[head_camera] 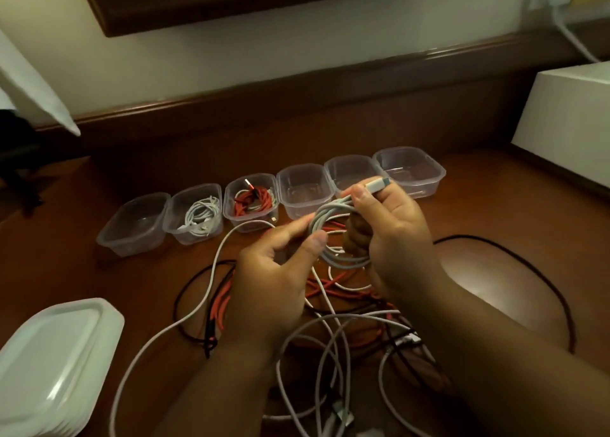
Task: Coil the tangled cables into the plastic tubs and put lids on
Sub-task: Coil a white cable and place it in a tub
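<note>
White coil sits in your right hand, fingers threaded through the loops and curled round them, thumb pinning the plug at 12 o'clock of the coil. Your left hand pinches the coil's strand at its 9 o'clock edge, thumb and forefinger clamped on it. Loose tail runs from the coil off to 7 o'clock across the desk. Tangle of white, orange and black cables lies under and below both hands, at 6 o'clock. Six clear tubs in a row at 12 o'clock of the hands, none lidded: second from left holds a white cable, third holds an orange cable, the other four show no cable. Lids stacked at 8 o'clock, well apart from the tubs. White box at 2 o'clock.
</note>
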Motion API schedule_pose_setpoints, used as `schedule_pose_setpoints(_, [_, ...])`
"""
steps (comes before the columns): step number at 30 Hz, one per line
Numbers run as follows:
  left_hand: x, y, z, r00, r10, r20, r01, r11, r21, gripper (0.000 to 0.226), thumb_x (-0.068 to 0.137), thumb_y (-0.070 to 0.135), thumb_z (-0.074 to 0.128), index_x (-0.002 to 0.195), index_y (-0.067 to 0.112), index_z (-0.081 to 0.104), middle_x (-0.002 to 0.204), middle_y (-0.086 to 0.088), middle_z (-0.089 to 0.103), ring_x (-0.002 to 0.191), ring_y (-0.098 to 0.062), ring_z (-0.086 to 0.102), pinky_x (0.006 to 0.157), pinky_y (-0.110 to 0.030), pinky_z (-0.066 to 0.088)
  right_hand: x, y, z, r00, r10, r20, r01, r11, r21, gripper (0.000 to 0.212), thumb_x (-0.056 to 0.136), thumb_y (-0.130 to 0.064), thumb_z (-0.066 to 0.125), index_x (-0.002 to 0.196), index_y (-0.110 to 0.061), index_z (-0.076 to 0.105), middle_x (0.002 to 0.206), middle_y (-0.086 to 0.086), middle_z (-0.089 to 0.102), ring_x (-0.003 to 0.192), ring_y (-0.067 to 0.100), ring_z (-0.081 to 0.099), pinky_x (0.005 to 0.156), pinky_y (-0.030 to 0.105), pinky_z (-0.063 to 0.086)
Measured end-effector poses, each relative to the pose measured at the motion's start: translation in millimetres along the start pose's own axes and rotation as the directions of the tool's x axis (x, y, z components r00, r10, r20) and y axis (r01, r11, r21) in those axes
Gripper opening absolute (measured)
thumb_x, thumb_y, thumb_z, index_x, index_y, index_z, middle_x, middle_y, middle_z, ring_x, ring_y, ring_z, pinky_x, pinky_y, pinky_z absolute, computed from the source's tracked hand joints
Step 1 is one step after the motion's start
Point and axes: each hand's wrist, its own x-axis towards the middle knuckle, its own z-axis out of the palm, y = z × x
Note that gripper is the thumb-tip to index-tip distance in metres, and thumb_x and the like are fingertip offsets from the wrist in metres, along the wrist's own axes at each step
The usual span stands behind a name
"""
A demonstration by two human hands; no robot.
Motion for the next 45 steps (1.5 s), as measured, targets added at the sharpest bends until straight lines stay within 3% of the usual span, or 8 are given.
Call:
schedule_pose_setpoints(8, [0,-4,2,0.999,-0.039,0.008,0.04,0.982,-0.186,0.042,0.07,0.026,0.072,0.111,0.027,0.068,0.103,0.008,0.076,0.101,-0.007,0.07,0.077,-0.017,0.053,2,0,-3,0.991,0.13,-0.044,-0.122,0.983,0.139,0.021,0.104,-0.02,0.044,0.091,-0.009,0.057,0.055,-0.004,0.035,0.047,0.009,0.028,0.046,0.025,0.028])
schedule_pose_setpoints(17, [3,-9,3,0.957,-0.261,0.129,0.291,0.869,-0.4,0.039,0.078,0.011,0.064,0.116,0.02,0.06,0.093,-0.001,0.076,0.083,-0.011,0.067,0.075,-0.031,0.045,-4,7,-5,0.979,-0.197,0.059,0.206,0.947,-0.247,0.011,0.103,-0.011,0.045,0.096,-0.012,0.054,0.077,0.005,0.063,0.067,0.008,0.067,0.058,0.02,0.053])
schedule_pose_setpoints(22, [5,-12,0,0.916,-0.316,0.247,0.401,0.763,-0.507,0.04,0.076,0.013,0.059,0.116,0.021,0.057,0.091,-0.004,0.073,0.083,-0.016,0.069,0.083,-0.04,0.045,0,16,-9,0.944,-0.295,0.149,0.331,0.831,-0.447,0.009,0.101,-0.024,0.047,0.095,-0.021,0.053,0.082,0.013,0.061,0.069,0.036,0.065,0.055,0.055,0.054])
schedule_pose_setpoints(28, [5,-17,-2,0.861,-0.335,0.381,0.507,0.622,-0.597,0.056,0.081,0.011,0.051,0.137,0.011,0.05,0.11,-0.015,0.059,0.103,-0.031,0.058,0.094,-0.048,0.042,2,17,-9,0.912,-0.342,0.229,0.409,0.701,-0.585,0.01,0.102,-0.021,0.047,0.093,-0.024,0.051,0.068,-0.007,0.06,0.06,0.007,0.063,0.05,0.028,0.051])
schedule_pose_setpoints(32, [2,-15,-1,0.867,-0.267,0.421,0.494,0.573,-0.654,0.06,0.067,0.014,0.06,0.127,0.011,0.058,0.09,-0.008,0.06,0.087,-0.025,0.059,0.087,-0.044,0.044,1,17,-7,0.908,-0.306,0.285,0.418,0.7,-0.579,0.01,0.101,-0.017,0.049,0.092,-0.022,0.049,0.062,-0.02,0.06,0.058,-0.006,0.061,0.049,0.007,0.04])
schedule_pose_setpoints(40, [3,-13,7,0.964,-0.227,0.14,0.25,0.953,-0.173,0.037,0.094,0.0,0.058,0.11,0.034,0.056,0.106,-0.009,0.067,0.099,-0.023,0.068,0.084,-0.039,0.058,1,19,-10,0.951,-0.228,0.21,0.308,0.764,-0.567,0.01,0.102,-0.02,0.048,0.094,-0.02,0.053,0.074,-0.006,0.063,0.067,0.005,0.064,0.055,0.021,0.051])
schedule_pose_setpoints(43, [5,-11,1,0.97,-0.204,0.134,0.192,0.976,0.098,0.029,0.092,0.02,0.068,0.106,0.043,0.056,0.11,0.006,0.066,0.097,-0.009,0.069,0.082,-0.034,0.06,5,21,-15,0.912,-0.327,0.248,0.403,0.598,-0.693,0.011,0.102,-0.034,0.045,0.097,-0.027,0.052,0.077,-0.005,0.066,0.069,0.014,0.064,0.063,0.043,0.054])
schedule_pose_setpoints(45, [7,-10,-4,0.957,-0.255,0.141,0.245,0.966,0.083,0.029,0.088,0.019,0.07,0.106,0.039,0.058,0.104,0.004,0.071,0.09,-0.012,0.072,0.08,-0.037,0.06,8,22,-19,0.883,-0.379,0.277,0.452,0.522,-0.723,0.014,0.101,-0.04,0.042,0.097,-0.031,0.052,0.074,-0.002,0.065,0.066,0.02,0.061,0.063,0.048,0.05])
